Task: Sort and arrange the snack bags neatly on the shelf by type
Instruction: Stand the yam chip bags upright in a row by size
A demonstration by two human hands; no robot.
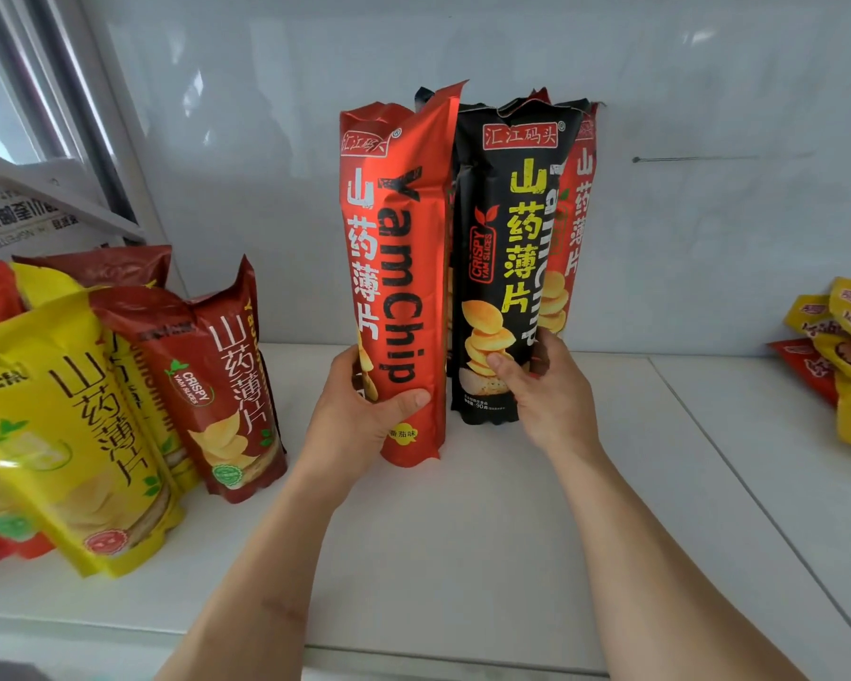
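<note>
Two tall bags upright mid-shelf, near back wall. Left hand wrapped round base of red yam chip bag, thumb across front. Right hand curled round black yam chip bag, further red bag behind. Risk: top-heavy, grip low, likely topple on release, domino into neighbours. Open shelf right and front; yellow bags crowd left, front edge close.
</note>
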